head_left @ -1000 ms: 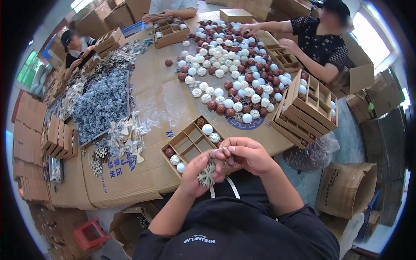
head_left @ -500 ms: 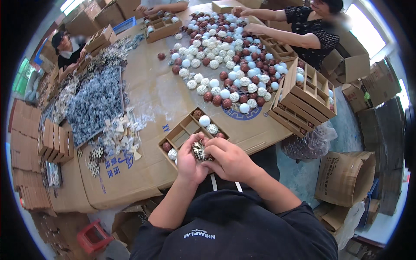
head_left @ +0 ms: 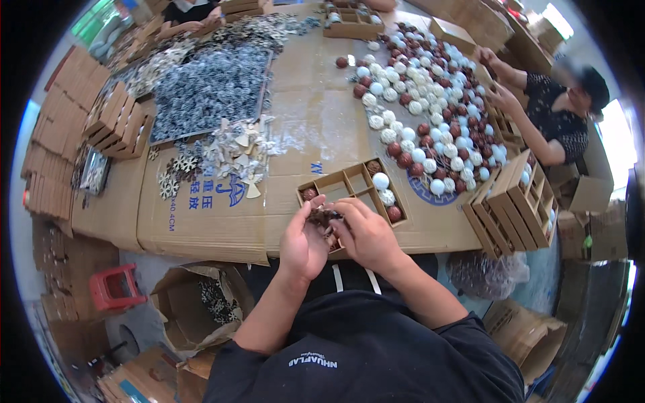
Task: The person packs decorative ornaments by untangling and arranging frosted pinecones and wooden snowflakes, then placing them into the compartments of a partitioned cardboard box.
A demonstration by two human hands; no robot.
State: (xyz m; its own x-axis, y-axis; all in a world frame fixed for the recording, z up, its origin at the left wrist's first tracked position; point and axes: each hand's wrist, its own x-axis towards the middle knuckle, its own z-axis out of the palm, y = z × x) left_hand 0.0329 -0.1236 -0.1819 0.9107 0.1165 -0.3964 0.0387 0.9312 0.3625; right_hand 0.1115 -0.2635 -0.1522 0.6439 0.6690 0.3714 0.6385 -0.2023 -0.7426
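Observation:
My left hand is cupped over the near edge of a divided cardboard box. Small brown wooden snowflakes rest against its fingers, partly hidden; how many cannot be made out. From the right, my right hand closes its fingertips on the same pieces. In the box's right-hand compartments sit a brown woven ball, a smooth white ball, a white woven ball and a dark red ball. Another red ball lies in the left corner. My hands cover the box's near part.
Left of the box lie pale wooden cutouts, snowflakes and a tray of grey-frosted pine cones. Loose balls spread toward the far right. Filled boxes stack at the right edge. A co-worker handles something there.
The view has swung left, so the table contents appear farther right. The snowflakes between my hands have turned and sit lower in the fingers.

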